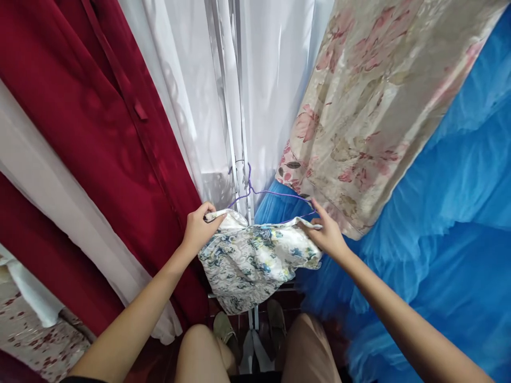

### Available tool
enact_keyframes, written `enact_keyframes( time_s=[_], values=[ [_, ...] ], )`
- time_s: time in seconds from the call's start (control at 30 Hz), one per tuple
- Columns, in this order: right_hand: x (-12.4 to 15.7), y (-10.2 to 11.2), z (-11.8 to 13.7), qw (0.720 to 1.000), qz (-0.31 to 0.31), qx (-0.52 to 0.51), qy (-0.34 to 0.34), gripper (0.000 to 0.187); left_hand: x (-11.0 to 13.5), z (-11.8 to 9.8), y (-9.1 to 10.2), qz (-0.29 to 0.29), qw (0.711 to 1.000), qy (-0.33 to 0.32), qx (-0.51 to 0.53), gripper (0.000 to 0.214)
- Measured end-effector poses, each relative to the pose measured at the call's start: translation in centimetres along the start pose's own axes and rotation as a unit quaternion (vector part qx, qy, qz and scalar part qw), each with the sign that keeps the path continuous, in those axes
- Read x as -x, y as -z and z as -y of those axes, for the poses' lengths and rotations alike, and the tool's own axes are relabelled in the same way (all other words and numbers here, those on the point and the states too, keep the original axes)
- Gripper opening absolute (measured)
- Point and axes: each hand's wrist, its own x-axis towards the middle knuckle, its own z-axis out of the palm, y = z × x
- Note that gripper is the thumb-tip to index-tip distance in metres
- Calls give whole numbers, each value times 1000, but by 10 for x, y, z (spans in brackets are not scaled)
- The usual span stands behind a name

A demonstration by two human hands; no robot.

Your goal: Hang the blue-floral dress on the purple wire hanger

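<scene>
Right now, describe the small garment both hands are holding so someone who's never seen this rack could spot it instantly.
Start at the white metal rack pole in the middle, between the dark red dress and the blue tulle skirt. At its foot, the left hand and right hand grip a small floral garment by a purple hanger. Its blue-and-yellow print on white distinguishes it from the pink-flowered beige dress.

Head camera — one view, steeply downward

It looks from the person's head forward and down, close over both forearms, past the knees to the floor (pixel 239 324) — hanging cloth crowds in on every side, with a metal rack pole (pixel 235 133) straight ahead.
</scene>
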Motion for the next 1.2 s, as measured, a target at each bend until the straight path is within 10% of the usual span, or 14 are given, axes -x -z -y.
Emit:
enact_keyframes(
  time_s=[0.17,0.33,0.5,0.93,1.03,1.2],
  values=[
    [-25,17,-1,986,166,16,-21,43,5,5,0,-1,1000,3,-11,22],
    [-31,12,0,999,28,20,-24,88,10,6,1,1,1000,-12,-3,23],
    [-33,13,-1,996,72,48,-33,62,9,6,9,-6,999,-6,-38,21],
    [6,73,49,877,443,-183,-32,45,17,45,27,34,990,123,65,41],
    [5,77,43,904,398,-146,-54,37,24,39,27,8,993,113,16,42],
    [9,75,20,988,149,-50,12,44,31,34,29,36,996,84,10,45]
  ],
)
